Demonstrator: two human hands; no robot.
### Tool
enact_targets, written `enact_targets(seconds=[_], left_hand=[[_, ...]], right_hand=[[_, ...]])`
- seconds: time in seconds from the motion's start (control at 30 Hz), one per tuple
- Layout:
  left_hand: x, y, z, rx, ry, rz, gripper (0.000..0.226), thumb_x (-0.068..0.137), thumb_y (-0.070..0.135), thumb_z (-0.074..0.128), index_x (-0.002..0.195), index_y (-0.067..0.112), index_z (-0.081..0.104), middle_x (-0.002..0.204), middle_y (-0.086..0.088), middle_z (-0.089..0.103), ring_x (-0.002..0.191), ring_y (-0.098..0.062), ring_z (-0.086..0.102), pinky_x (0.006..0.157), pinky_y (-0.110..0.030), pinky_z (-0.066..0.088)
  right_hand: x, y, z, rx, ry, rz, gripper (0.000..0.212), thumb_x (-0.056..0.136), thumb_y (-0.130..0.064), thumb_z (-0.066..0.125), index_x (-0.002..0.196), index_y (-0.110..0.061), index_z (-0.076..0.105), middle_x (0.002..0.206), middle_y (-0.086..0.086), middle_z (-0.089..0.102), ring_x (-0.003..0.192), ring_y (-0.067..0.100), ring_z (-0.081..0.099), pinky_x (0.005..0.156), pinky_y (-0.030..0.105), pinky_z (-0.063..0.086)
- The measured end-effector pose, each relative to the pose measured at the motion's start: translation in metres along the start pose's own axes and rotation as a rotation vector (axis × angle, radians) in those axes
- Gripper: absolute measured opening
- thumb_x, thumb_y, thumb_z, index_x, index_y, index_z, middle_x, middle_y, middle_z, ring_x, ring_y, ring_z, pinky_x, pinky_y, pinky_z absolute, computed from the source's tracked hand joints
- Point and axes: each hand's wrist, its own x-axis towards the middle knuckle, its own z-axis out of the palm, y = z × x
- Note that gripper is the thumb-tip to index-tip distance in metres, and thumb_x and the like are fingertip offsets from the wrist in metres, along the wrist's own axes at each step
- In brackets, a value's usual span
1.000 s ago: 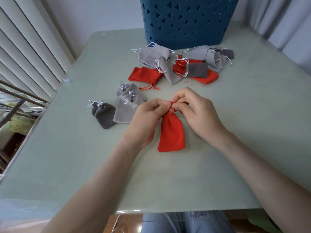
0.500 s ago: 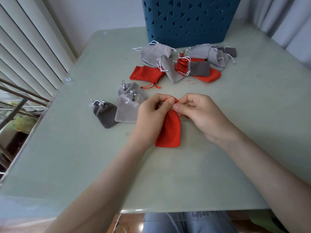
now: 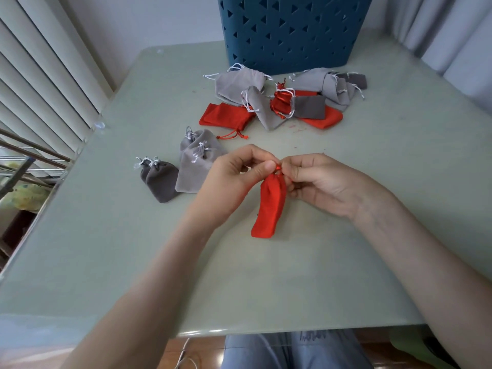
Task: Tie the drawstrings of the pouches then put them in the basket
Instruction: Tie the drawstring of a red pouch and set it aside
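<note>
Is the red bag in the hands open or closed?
Closed. The red pouch is bunched tight at its neck, where the left hand and right hand pinch its drawstring. Knot: cannot tell.

A basket (image 3: 290,30) stands at the far edge of the table (image 3: 372,249), a heap of pouches (image 3: 266,113) just before it, three more pouches (image 3: 194,171) nearer left, a single pouch (image 3: 270,206) between left hand (image 3: 226,182) and right hand (image 3: 327,185).
</note>
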Motion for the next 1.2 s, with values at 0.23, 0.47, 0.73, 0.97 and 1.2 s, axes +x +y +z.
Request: enact_targets(seconds=[0.23, 0.47, 0.73, 0.97, 1.2], left_hand=[[-0.004, 0.001, -0.006, 0.345, 0.014, 0.045, 0.015, 0.086, 0.011, 0.066, 0.080, 0.024, 0.066, 0.080, 0.007, 0.070, 0.075, -0.005, 0.059, 0.072, -0.012, 0.042], [-0.002, -0.006, -0.005, 0.320, 0.065, -0.159, 0.011, 0.082, 0.012, 0.071, 0.075, 0.018, 0.068, 0.082, -0.011, 0.072, 0.072, -0.011, 0.062, 0.079, -0.033, 0.051], [-0.001, -0.007, 0.000, 0.527, 0.055, -0.098, 0.009, 0.083, 0.012, 0.069, 0.077, 0.017, 0.066, 0.074, -0.002, 0.069, 0.059, 0.002, 0.055, 0.061, -0.009, 0.041], [0.003, -0.020, 0.012, 0.884, 0.132, 0.175, 0.010, 0.080, 0.012, 0.057, 0.081, 0.004, 0.063, 0.072, -0.007, 0.067, 0.072, -0.031, 0.062, 0.072, -0.040, 0.043], [0.001, -0.019, 0.005, 0.937, 0.199, 0.494, 0.019, 0.083, 0.020, 0.046, 0.081, 0.005, 0.058, 0.072, -0.006, 0.060, 0.068, -0.027, 0.054, 0.065, -0.038, 0.030]], right_hand=[[-0.003, -0.003, 0.001, -0.318, 0.038, -0.057, 0.009, 0.085, -0.007, 0.062, 0.077, -0.010, 0.061, 0.056, -0.007, 0.060, 0.054, 0.003, 0.051, 0.053, 0.014, 0.037], [0.002, 0.003, 0.008, -0.968, 0.269, -0.299, 0.009, 0.083, -0.013, 0.069, 0.078, -0.018, 0.063, 0.068, -0.010, 0.061, 0.058, -0.006, 0.052, 0.058, 0.009, 0.038], [0.006, 0.005, 0.008, -0.984, 0.315, -0.282, 0.009, 0.086, -0.011, 0.063, 0.079, -0.013, 0.068, 0.064, -0.016, 0.059, 0.060, -0.010, 0.052, 0.060, 0.007, 0.036], [0.009, 0.006, 0.006, -0.968, 0.280, -0.294, 0.006, 0.086, -0.011, 0.064, 0.083, -0.007, 0.068, 0.077, 0.001, 0.067, 0.072, 0.010, 0.058, 0.064, 0.015, 0.038], [0.008, 0.003, 0.008, -0.596, 0.258, -0.314, 0.021, 0.095, -0.003, 0.049, 0.082, -0.014, 0.062, 0.073, -0.002, 0.061, 0.064, -0.001, 0.054, 0.066, 0.014, 0.042]])
